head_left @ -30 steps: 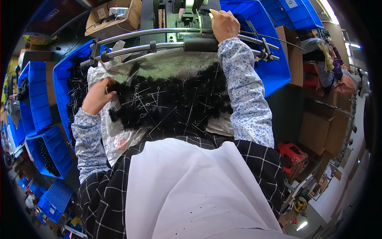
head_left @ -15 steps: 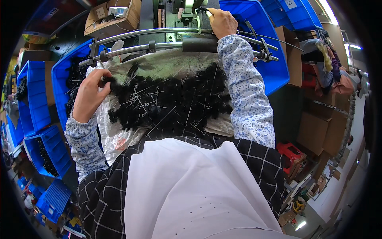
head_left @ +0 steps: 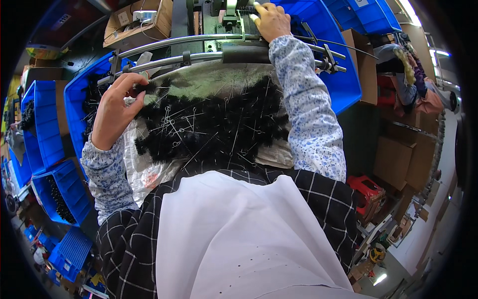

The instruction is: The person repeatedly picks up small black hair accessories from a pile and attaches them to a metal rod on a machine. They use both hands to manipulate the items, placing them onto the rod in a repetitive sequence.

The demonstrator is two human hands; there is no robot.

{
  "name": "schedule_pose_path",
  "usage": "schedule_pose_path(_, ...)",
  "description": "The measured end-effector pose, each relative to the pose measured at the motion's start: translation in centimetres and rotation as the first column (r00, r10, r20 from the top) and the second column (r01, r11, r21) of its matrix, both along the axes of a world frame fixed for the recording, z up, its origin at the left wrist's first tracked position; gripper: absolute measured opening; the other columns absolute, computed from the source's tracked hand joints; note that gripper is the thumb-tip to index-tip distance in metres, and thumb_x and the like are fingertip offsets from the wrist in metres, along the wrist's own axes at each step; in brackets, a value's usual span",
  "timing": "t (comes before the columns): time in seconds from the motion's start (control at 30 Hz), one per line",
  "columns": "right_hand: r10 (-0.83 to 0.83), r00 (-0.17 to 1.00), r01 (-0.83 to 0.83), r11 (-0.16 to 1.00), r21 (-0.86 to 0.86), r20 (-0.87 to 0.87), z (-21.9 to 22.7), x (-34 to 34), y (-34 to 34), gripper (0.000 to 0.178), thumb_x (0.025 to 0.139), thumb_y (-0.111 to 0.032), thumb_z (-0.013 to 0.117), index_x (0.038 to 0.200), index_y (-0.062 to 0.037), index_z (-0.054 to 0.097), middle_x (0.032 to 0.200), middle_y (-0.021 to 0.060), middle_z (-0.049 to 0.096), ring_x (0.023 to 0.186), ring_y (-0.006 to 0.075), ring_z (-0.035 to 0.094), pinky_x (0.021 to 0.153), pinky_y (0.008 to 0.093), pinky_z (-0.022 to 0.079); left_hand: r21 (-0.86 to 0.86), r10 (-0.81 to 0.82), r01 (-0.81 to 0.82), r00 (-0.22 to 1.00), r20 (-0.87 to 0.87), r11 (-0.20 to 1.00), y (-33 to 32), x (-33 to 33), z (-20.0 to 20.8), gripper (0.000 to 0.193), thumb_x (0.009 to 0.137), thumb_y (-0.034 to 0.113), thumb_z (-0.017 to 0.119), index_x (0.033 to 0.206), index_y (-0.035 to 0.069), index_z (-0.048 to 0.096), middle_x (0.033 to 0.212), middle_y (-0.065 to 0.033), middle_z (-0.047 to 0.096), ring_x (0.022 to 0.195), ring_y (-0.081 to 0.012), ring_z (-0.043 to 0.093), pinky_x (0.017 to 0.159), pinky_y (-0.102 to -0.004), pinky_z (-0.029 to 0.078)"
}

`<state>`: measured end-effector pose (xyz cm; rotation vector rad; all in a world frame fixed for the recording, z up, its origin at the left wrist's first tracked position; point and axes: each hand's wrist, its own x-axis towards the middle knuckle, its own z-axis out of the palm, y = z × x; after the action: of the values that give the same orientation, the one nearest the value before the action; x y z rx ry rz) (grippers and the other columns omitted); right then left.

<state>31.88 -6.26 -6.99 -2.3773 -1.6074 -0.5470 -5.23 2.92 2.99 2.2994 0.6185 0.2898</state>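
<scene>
A pile of black twisted-wire brushes [head_left: 209, 124], several with looped wire ends, lies on a pale sheet [head_left: 204, 79] in front of me. At the pile's far left, my left hand [head_left: 117, 109] is closed, thumb and fingers pinching a black-bristled brush [head_left: 148, 89]. My right hand [head_left: 271, 22] reaches past the metal rails to the machine [head_left: 230, 17]. Its fingers hold another small dark brush [head_left: 246, 10] beside the machine's head. The fingertips partly cover both brushes.
Two curved metal rails [head_left: 199, 56] cross between the pile and the machine. Blue bins stand at the left [head_left: 74, 99] and right [head_left: 343, 89]. A cardboard box [head_left: 137, 25] with a small device sits at the far left. Another person [head_left: 413, 74] is at the far right.
My left hand has shifted slightly up and right, with the brush between its fingers. My right hand has moved a little up and left, its brush now closer to the machine's head.
</scene>
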Motion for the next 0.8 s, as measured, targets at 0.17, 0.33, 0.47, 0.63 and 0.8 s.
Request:
schedule_pose_path(0.17, -0.168, 0.980, 0.166, 0.986, -0.027, -0.106, -0.8, -0.6, -1.4, 0.042, 0.075, -0.031, 0.060, 0.111, -0.0096, 0.059, 0.107, 0.0121, 0.061, 0.109, 0.0293, 0.050, 0.087, 0.0445, 0.039, -0.013, 0.152, -0.151, 0.983, 0.103, 0.988, 0.2, -0.4, 0.9, 0.023, 0.077, -0.002, 0.060, 0.098, 0.002, 0.053, 0.093, -0.0053, 0.061, 0.073, -0.0104, 0.055, 0.070, -0.0236, 0.044)
schedule_pose_path(0.33, -0.149, 0.971, 0.153, 0.988, 0.005, -0.186, -1.2, -1.5, -0.3, 0.039, 0.073, -0.027, 0.061, 0.108, -0.0090, 0.061, 0.104, 0.0149, 0.062, 0.109, 0.0309, 0.052, 0.086, 0.0441, 0.040, -0.098, 0.212, -0.191, 0.934, 0.289, 0.977, 1.0, -0.7, 1.0, 0.020, 0.078, -0.001, 0.062, 0.096, 0.002, 0.053, 0.102, -0.0056, 0.061, 0.078, -0.0083, 0.056, 0.076, -0.0241, 0.045)
schedule_pose_path(0.47, -0.181, 0.956, 0.174, 0.983, -0.054, -0.229, 0.0, -3.4, 0.9, 0.036, 0.072, -0.026, 0.060, 0.104, -0.0092, 0.063, 0.095, 0.0117, 0.064, 0.098, 0.0296, 0.057, 0.079, 0.0441, 0.042, -0.098, 0.206, -0.184, 0.924, 0.322, 0.978, 1.1, -0.5, 1.1, 0.020, 0.078, -0.001, 0.062, 0.095, 0.002, 0.053, 0.104, -0.0063, 0.061, 0.079, -0.0079, 0.056, 0.077, -0.0235, 0.045)
schedule_pose_path(0.63, -0.162, 0.973, 0.154, 0.986, -0.057, -0.167, -0.2, -6.0, 2.9, 0.030, 0.073, -0.026, 0.059, 0.097, -0.0091, 0.063, 0.091, 0.0077, 0.064, 0.095, 0.0270, 0.058, 0.075, 0.0443, 0.040, -0.110, 0.187, -0.159, 0.924, 0.333, 0.981, 0.4, 0.4, 1.1, 0.019, 0.078, -0.002, 0.062, 0.094, 0.002, 0.052, 0.104, -0.0066, 0.061, 0.079, -0.0081, 0.056, 0.077, -0.0236, 0.045)
schedule_pose_path(0.8, -0.163, 0.975, 0.156, 0.986, -0.054, -0.149, 0.3, -5.1, 1.9, 0.034, 0.073, -0.028, 0.060, 0.102, -0.0108, 0.063, 0.097, 0.0083, 0.064, 0.101, 0.0263, 0.056, 0.081, 0.0433, 0.038, -0.096, 0.162, -0.136, 0.919, 0.360, 0.986, 0.2, 0.7, 1.2, 0.019, 0.078, -0.003, 0.060, 0.094, 0.002, 0.051, 0.104, -0.0071, 0.060, 0.081, -0.0085, 0.056, 0.077, -0.0236, 0.045)
